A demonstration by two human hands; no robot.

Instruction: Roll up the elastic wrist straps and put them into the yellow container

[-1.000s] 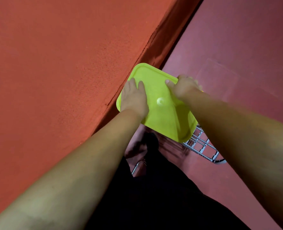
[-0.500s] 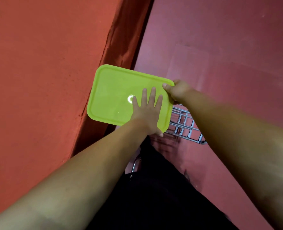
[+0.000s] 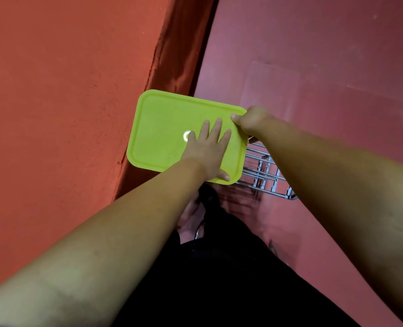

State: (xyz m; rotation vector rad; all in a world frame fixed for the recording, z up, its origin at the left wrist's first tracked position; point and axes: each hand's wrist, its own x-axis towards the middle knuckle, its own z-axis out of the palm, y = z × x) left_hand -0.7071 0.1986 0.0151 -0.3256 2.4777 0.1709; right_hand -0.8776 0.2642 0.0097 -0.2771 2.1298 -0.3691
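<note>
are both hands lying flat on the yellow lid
No: the left hand lies flat on the yellow lid, but the right hand grips its corner with curled fingers.

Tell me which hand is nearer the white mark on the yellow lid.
Left. The left hand lies flat on the lid, a fingertip beside the mark; the right hand grips the lid's far corner.

lid (image 3: 167, 128) on rack (image 3: 264, 172) | wall (image 3: 66, 90) left | floor (image 3: 313, 67) right

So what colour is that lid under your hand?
The lid is plain bright yellow-green, clearest in the head view.
</note>
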